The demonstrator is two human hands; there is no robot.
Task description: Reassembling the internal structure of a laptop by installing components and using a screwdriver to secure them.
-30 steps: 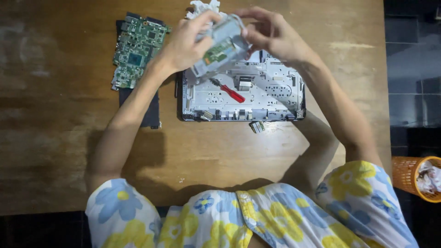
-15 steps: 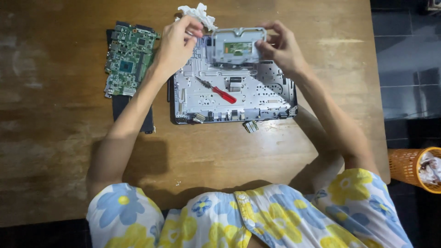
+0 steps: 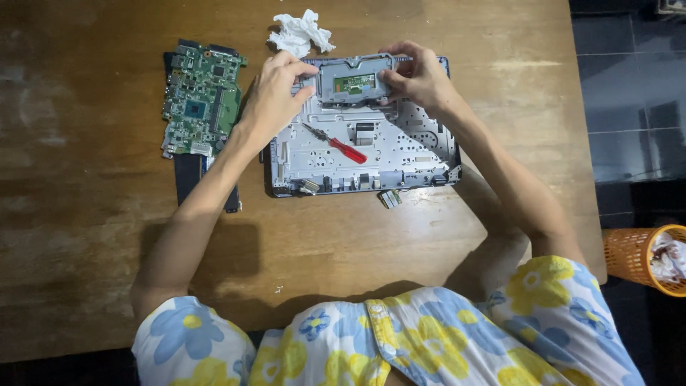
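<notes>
Holding the grey module [image 3: 355,80] by its two short ends, the left hand [image 3: 275,96] and the right hand [image 3: 420,77] kept it low over the far edge of the chassis [image 3: 371,154], which lay open on the bench [image 3: 93,257]. The fingers of each hand were curled and pinched on the module's sides, thumbs toward the middle; whether the module rested on the chassis or hung just above it could not be told.

The likeliest trouble was a skewed seat: one end pressed down before the other would have left the module tilted and could have bent its thin frame or a tab beneath. Its small green board faced up, near the fingertips, so a slipping thumb might have smeared or scratched it.

A red-handled screwdriver [image 3: 336,144] lay loose on the chassis just below the module, its tip toward the left hand; a nudge from that wrist could have rolled it against the metal plate. The motherboard [image 3: 201,100] sat bare just beside the left forearm and might have been knocked by it. A crumpled tissue [image 3: 300,32] lay beyond, close enough to snag.
</notes>
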